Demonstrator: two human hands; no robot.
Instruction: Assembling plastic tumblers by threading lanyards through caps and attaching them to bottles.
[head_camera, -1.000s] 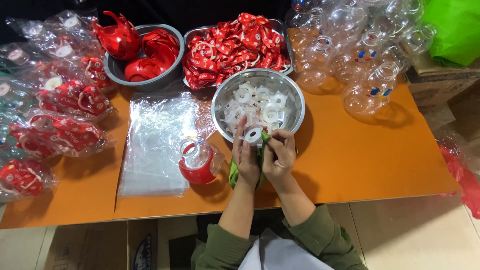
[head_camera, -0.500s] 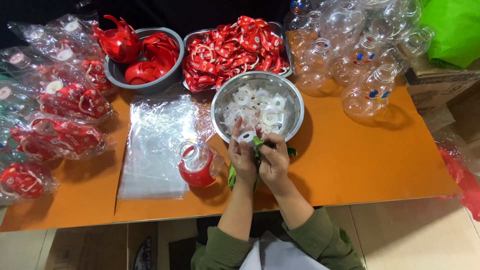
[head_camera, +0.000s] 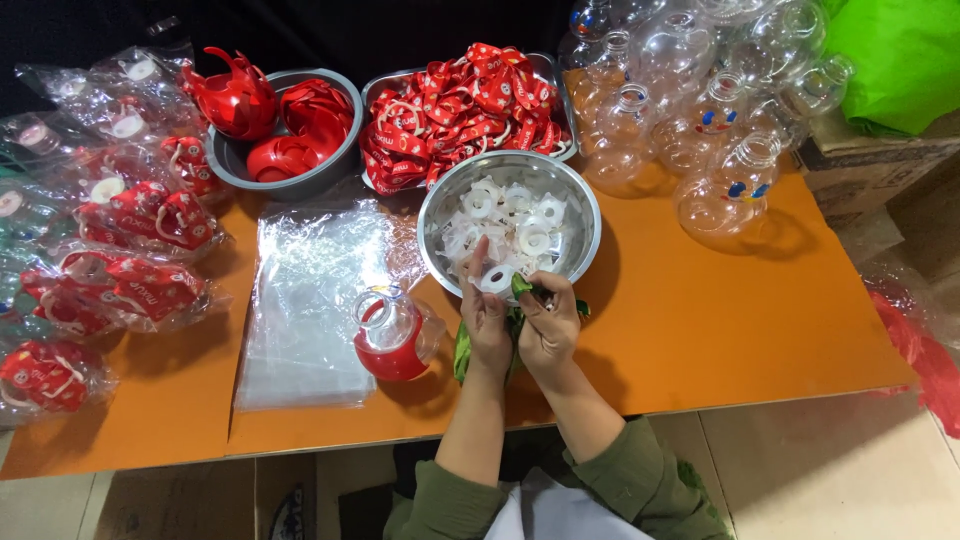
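Both hands now sit lower, just in front of the shiny metal bowl (head_camera: 582, 215). The left hand (head_camera: 487, 322) pinches a small white plastic ring (head_camera: 497, 279); the right hand (head_camera: 549, 322) grips a green strap (head_camera: 521, 290) touching it, so the 2 parts are meeting.

Both forearms are bare from the wrists to near the elbows, where loose olive-green fabric sleeves (head_camera: 640, 480) sit bunched in soft folds. Between them, at the bottom edge, shows a white cloth garment front (head_camera: 545, 510). The left hand (head_camera: 487, 325) and right hand (head_camera: 548, 328) wear no gloves or rings
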